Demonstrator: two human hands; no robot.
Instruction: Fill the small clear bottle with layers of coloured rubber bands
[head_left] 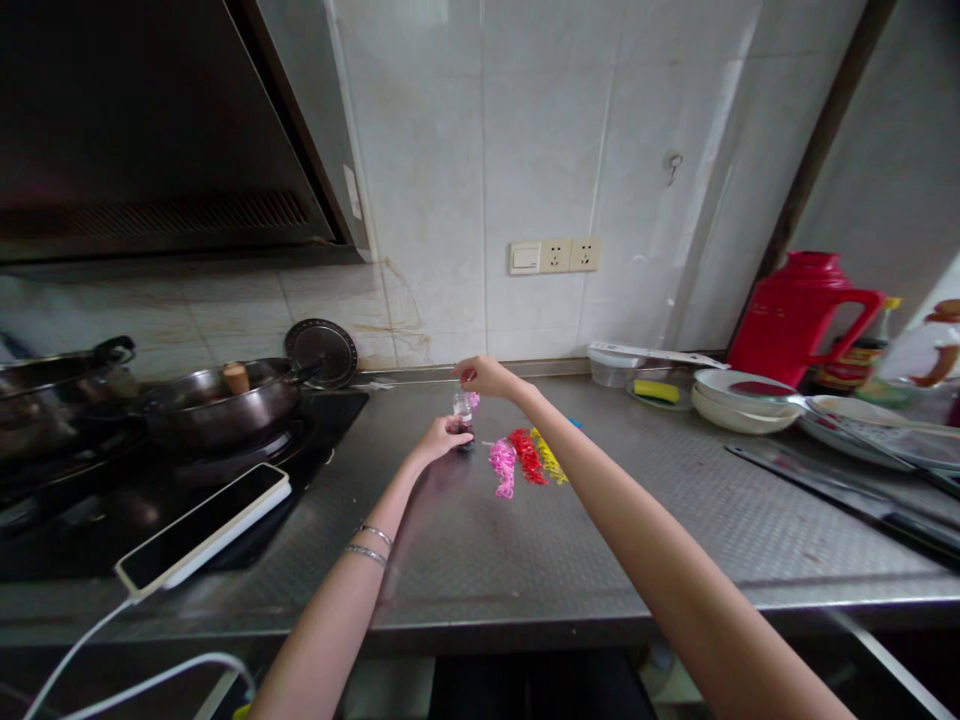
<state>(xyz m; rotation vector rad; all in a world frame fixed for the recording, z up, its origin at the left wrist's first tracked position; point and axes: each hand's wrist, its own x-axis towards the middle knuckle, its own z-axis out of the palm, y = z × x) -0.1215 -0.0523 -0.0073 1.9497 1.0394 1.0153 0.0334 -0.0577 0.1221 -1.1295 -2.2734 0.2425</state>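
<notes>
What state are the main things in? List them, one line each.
Jar: upright, held by left hand; lid unclear
Right hand: above the jar, grip unclear
Pink strands: bunched on the counter
Red strands: bunched beside the pink
Yellow strands: partly hidden by right arm
Phone: face up, screen dark
Pan: on the stove
Flask: upright
Sockets: nothing plugged in

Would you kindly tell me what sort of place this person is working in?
It looks like a kitchen, probably a home one: a metal pan sits on a black stove at the left, a range hood hangs above, and a bowl stands at the right.
</notes>
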